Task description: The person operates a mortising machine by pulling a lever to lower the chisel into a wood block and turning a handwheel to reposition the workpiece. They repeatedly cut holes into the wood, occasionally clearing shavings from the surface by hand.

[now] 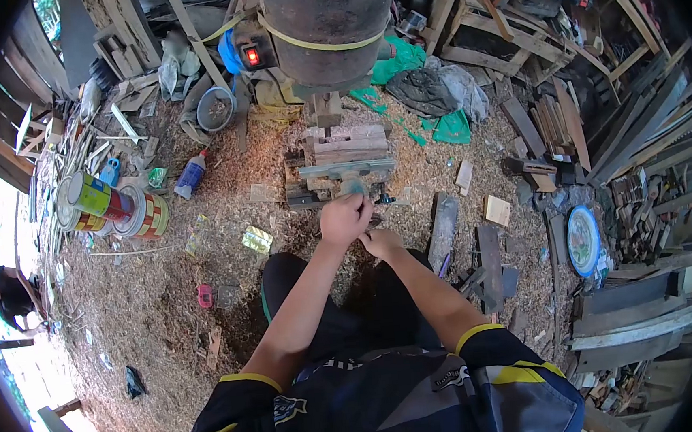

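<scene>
My left hand (345,218) is closed in a fist just in front of a small green-grey metal machine (348,173) that stands on wooden blocks on the sawdust floor. It seems to grip a small dark part at the machine's front edge, which I cannot make out. My right hand (382,241) sits just below and to the right, fingers curled and touching the left hand. What it holds, if anything, is hidden. Both forearms reach forward over my dark trousers.
A big rusty drum (329,22) with a yellow strap stands behind the machine. Paint cans (109,206) lie at left, with a bottle (190,176) nearby. Wood offcuts and planks (645,192) are piled at right beside a round plate (583,239). Another person (13,297) crouches far left.
</scene>
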`<action>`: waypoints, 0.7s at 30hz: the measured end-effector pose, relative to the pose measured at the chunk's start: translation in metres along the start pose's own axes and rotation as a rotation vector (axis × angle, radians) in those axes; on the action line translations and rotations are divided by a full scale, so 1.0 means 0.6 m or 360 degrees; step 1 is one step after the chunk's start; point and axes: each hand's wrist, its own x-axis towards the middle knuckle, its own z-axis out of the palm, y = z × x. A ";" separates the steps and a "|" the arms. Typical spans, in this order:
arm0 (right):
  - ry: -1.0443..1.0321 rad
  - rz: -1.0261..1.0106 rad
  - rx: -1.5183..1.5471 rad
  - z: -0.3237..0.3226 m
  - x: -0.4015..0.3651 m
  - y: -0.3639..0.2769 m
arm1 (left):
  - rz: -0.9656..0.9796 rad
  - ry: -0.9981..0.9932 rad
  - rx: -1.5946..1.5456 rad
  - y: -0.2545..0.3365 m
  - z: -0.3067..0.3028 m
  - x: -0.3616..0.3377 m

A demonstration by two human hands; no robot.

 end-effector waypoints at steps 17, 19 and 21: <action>-0.0064 0.0553 0.0377 0.032 0.074 0.002 | 0.0039 -0.0023 -0.0012 -0.010 -0.004 -0.001; -0.0005 0.0619 0.0287 0.006 0.042 -0.030 | 0.0043 -0.0008 -0.0020 -0.009 -0.004 0.001; 0.0128 0.0681 0.0123 -0.018 0.007 -0.057 | 0.0026 -0.0026 -0.0015 -0.010 0.000 -0.001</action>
